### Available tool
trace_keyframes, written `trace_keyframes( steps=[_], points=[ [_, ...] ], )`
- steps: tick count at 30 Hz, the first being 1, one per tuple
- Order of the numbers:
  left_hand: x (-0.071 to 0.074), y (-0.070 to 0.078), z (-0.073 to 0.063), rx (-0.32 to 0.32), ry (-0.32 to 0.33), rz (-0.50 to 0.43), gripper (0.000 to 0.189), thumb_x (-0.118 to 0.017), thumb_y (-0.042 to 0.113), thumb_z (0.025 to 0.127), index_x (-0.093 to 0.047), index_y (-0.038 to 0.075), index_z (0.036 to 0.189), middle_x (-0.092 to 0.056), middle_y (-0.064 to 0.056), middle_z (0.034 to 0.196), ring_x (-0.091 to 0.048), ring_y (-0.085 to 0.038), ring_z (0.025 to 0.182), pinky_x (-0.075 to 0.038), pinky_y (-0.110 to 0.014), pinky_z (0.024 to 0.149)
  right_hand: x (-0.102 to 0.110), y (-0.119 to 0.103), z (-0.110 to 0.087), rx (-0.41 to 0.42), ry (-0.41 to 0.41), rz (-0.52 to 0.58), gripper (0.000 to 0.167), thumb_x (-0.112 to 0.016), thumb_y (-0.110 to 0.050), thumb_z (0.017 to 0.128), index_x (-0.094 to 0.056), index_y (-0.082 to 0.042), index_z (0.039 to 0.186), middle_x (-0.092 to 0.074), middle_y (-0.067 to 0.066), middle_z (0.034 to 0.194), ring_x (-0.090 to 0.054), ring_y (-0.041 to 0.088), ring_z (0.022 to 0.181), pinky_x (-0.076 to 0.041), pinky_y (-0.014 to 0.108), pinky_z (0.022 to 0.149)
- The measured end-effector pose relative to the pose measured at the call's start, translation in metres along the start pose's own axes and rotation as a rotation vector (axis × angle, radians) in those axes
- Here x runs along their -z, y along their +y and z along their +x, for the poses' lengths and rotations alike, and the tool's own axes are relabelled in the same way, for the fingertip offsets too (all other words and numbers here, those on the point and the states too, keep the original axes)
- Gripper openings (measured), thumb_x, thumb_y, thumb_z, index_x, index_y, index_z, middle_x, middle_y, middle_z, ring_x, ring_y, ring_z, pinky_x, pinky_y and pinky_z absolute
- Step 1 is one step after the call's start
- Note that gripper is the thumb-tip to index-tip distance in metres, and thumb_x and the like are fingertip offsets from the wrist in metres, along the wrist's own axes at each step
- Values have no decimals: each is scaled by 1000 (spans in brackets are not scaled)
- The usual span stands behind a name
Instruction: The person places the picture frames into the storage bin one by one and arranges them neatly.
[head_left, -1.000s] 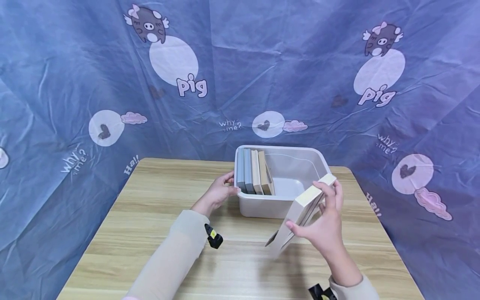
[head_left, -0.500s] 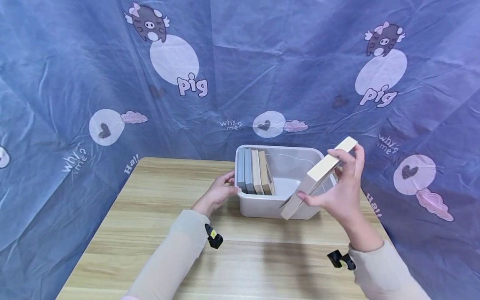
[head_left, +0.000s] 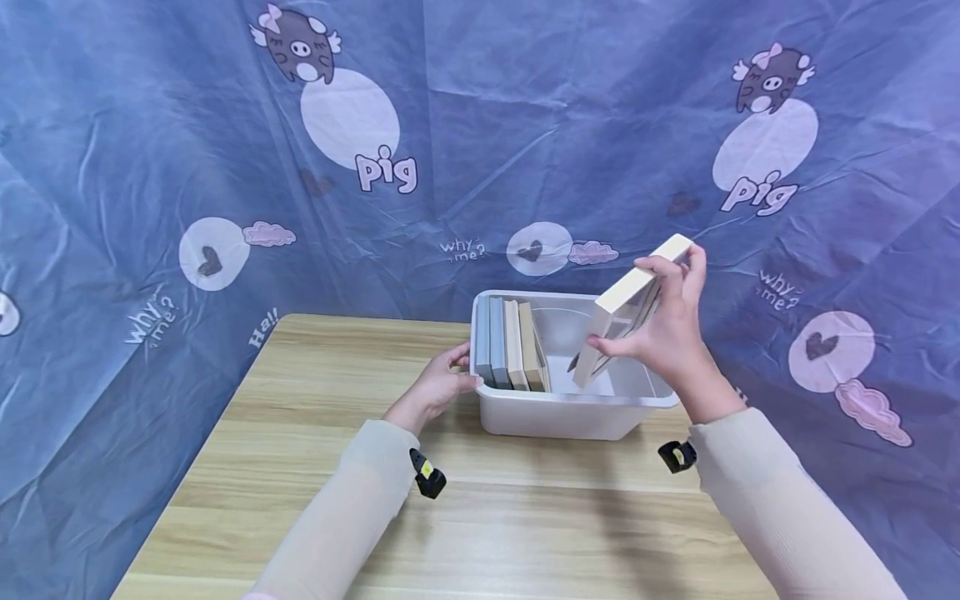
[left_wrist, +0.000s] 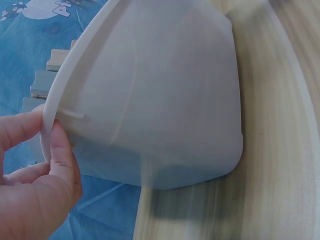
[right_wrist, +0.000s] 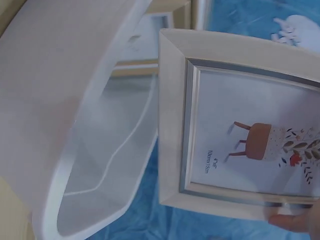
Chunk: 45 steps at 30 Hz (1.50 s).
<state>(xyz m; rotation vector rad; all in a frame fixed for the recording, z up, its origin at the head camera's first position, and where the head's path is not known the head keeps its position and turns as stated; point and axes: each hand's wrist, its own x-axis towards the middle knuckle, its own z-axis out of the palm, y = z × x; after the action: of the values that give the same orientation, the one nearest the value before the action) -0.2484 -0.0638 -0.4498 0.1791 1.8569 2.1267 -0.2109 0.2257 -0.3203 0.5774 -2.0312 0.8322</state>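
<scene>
A pale plastic bin stands at the back of the table. My left hand pinches its left rim, thumb and fingers on either side, as the left wrist view confirms. In my right hand is a cream picture frame, tilted, its lower end dipping into the bin's right part. The print behind its glass shows a plant in a brown pot. Several picture frames stand on edge at the bin's left side: two grey-blue ones, then a cream one and a tan one leaning slightly.
The wooden table extends in front of and to the left of the bin. A blue printed cloth hangs close behind the table and along both sides. Small black devices sit at both wrists.
My right hand has lifted the cream picture frame from in front of the bin, up and over its front rim. My left hand has stayed on the left rim.
</scene>
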Motion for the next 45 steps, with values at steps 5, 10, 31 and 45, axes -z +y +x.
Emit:
trace_keyframes(
  steps=[5,10,31,45],
  points=[
    [1,-1,1,-5,-10,11,75,-60,-19,77,-34,-1,145,-45,-23,123,-55,-27,103,-52,-32,88,-14,22,0,-25,-122,-7,106,-98,-21,29,-44,-14,121,-13,23,141,-27,34,127,-37,50,99],
    [1,-1,1,8,1,22,76,-60,-19,77,-34,1,146,-45,-22,124,-56,-28,105,-52,-31,88,-28,42,-7,-36,-249,-53,109,-98,-26,31,-41,-15,124,-10,25,142,-29,41,125,-40,58,91],
    [2,-2,2,3,8,29,76,-60,-19,77,-35,1,145,-45,-24,123,-56,-27,102,-53,-31,87,-72,79,-50,-144,-610,-148,107,-94,-41,36,-42,-20,127,-8,27,145,-35,46,119,-33,61,84],
    [3,-6,5,-20,3,44,74,-60,-18,78,-35,1,145,-46,-20,119,-55,-25,101,-52,-32,88,-85,80,-56,-190,-764,-123,102,-93,-45,43,-39,-21,127,3,30,149,-29,56,125,-20,70,99]
  ],
)
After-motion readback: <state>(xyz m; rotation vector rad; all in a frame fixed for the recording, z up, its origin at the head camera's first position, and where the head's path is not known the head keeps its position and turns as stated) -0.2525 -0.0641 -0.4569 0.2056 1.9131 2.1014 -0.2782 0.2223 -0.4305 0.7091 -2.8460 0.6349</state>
